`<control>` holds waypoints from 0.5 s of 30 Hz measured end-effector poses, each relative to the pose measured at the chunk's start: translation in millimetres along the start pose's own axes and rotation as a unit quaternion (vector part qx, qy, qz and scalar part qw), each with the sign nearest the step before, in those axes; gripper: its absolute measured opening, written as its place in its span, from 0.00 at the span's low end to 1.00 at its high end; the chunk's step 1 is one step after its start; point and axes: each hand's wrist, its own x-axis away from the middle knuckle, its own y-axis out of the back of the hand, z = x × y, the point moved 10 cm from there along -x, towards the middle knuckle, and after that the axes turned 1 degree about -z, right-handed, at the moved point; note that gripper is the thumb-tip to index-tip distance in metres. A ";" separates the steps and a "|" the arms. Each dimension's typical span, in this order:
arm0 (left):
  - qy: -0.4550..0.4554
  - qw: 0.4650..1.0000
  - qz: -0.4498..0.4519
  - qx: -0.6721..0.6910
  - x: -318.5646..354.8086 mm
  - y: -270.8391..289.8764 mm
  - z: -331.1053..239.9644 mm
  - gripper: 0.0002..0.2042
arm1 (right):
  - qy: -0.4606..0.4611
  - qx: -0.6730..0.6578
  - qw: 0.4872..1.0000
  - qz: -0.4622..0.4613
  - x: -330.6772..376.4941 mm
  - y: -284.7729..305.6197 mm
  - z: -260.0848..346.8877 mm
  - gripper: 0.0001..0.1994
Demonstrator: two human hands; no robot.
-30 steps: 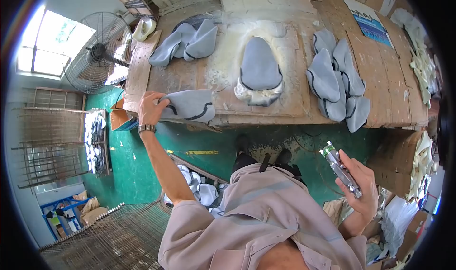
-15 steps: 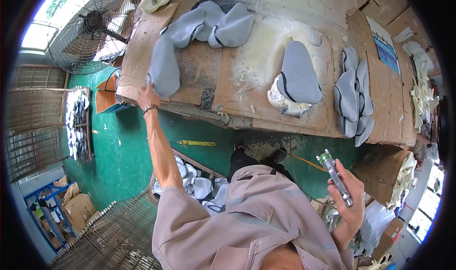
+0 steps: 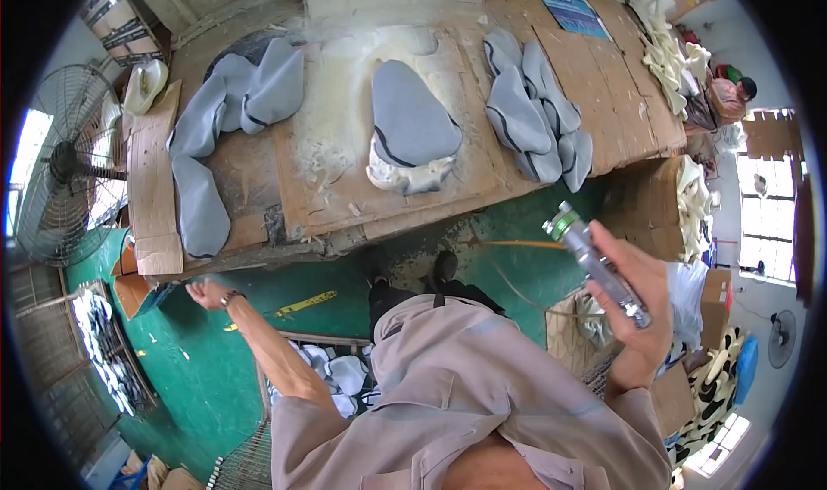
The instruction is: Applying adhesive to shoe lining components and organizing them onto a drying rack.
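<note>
Blue rectangular label (image 3: 568, 9) lies flat on the workbench's (image 3: 594, 85) far right corner.

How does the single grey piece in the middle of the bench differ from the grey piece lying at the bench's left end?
The middle grey piece is broad and rounded and lies on top of a whitish piece; the left grey piece is long and narrow and lies directly on the wooden bench. The middle one sits alone amid pale dust, while the left one touches a pile of grey pieces. Both are grey with a dark edge.
</note>
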 end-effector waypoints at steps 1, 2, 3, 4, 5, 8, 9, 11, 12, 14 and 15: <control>-0.017 1.000 0.025 -0.007 12.3 16.7 -6.3 0.29 | -0.013 -0.004 1.000 -0.026 4.5 12.8 -2.0 0.31; -0.032 0.998 0.056 -0.010 30.5 25.4 -6.3 0.29 | -0.029 -0.005 0.998 -0.057 12.7 31.2 -0.7 0.31; -0.044 0.995 0.076 -0.040 58.6 40.1 -1.6 0.29 | -0.032 -0.011 0.998 -0.057 20.6 39.3 -2.1 0.31; -0.054 0.992 0.094 -0.071 92.3 57.8 7.0 0.28 | -0.052 0.032 0.997 -0.044 29.7 44.4 -7.0 0.29; -0.037 0.982 0.120 -0.139 125.4 78.0 22.2 0.27 | -0.072 0.076 0.994 -0.028 35.4 44.0 -15.5 0.28; -0.016 0.904 0.230 -0.359 179.9 144.0 75.3 0.16 | -0.092 0.029 0.990 -0.100 53.3 74.4 -35.9 0.25; 0.126 0.957 0.256 -0.050 186.1 183.7 103.2 0.14 | -0.072 0.037 0.990 -0.115 56.1 89.6 -44.3 0.25; 0.164 0.886 0.200 -0.385 264.6 249.3 133.1 0.14 | -0.036 0.052 0.995 -0.081 69.1 82.0 -58.5 0.25; 0.185 0.846 0.221 -0.448 291.6 273.3 140.7 0.15 | 0.005 0.055 0.997 -0.053 76.1 80.8 -62.3 0.26; 0.363 0.835 0.167 -0.378 340.3 332.4 158.6 0.15 | 0.018 0.068 0.997 -0.039 88.4 85.7 -79.8 0.25; 0.392 0.808 0.193 -0.396 356.6 350.9 159.5 0.15 | 0.032 0.085 0.995 -0.030 94.3 87.0 -86.7 0.26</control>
